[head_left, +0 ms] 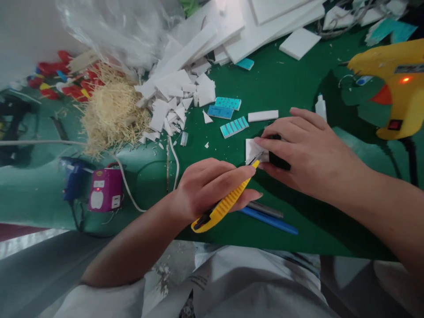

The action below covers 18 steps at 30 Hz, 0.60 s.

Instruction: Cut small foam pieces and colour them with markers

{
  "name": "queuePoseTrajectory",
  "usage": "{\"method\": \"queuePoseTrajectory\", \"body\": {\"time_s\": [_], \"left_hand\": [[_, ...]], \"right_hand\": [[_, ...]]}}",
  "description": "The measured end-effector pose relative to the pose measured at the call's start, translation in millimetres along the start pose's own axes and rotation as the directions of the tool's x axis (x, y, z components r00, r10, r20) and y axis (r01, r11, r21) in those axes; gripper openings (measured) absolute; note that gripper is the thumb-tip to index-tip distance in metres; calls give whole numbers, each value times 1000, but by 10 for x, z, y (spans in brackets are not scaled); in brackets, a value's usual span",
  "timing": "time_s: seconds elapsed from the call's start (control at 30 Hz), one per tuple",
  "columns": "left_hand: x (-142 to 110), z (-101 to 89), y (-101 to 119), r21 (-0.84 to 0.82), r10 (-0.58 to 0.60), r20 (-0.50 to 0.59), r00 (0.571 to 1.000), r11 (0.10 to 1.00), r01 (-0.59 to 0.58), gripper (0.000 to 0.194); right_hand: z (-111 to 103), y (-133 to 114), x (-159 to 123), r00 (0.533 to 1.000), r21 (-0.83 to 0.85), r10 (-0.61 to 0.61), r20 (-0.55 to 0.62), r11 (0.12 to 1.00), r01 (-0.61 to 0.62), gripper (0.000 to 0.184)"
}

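My left hand (212,185) is closed around a yellow box cutter (228,201), its blade angled up and to the right. The blade tip meets a small white foam board piece (251,150) on the table. My right hand (298,145) grips that piece, thumb and fingertips on its right and upper edges, and covers part of it. Just beyond lie a white foam strip (263,115), a striped turquoise piece (234,127), a blue piece (220,112) and a dotted turquoise piece (228,103). A blue pen-like stick (270,220) and a grey one (266,209) rest below my hands.
A yellow hot glue gun (391,70) with a lit red light stands at the right, near a small white tube (320,108). Foam scraps (168,106), straw (112,106) and foam sheets (274,31) spread behind. A purple power adapter (105,190) and cables lie left.
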<state>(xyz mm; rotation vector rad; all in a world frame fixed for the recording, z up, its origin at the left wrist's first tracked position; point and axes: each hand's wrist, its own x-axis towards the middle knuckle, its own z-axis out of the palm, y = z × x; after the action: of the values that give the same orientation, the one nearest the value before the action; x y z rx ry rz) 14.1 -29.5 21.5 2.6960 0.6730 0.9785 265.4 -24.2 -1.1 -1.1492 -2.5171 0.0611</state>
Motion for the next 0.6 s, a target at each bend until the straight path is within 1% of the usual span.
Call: {"method": "queuePoseTrajectory", "body": {"time_s": [0.13,0.23,0.37,0.5,0.6], "left_hand": [[22,-7,19,50,28,12,1000,998,-29,14],[29,-29,9,37,52,42,998,998,-53,13],[37,-71,-16,36,51,54,997,998,-53,13],[41,-117,-23,29,58,57,997,998,-60,11],[23,-145,-14,59,76,68,995,995,-80,12]], "right_hand": [[-1,13,-6,1000,-18,-16,17,1000,16,28],[-8,6,-13,999,-33,-16,38,999,17,31],[-19,-21,-18,999,-54,-23,44,998,26,33],[-26,-48,-10,999,-95,-12,42,995,16,32],[-28,-56,-1,999,-100,6,54,995,-1,31]]}}
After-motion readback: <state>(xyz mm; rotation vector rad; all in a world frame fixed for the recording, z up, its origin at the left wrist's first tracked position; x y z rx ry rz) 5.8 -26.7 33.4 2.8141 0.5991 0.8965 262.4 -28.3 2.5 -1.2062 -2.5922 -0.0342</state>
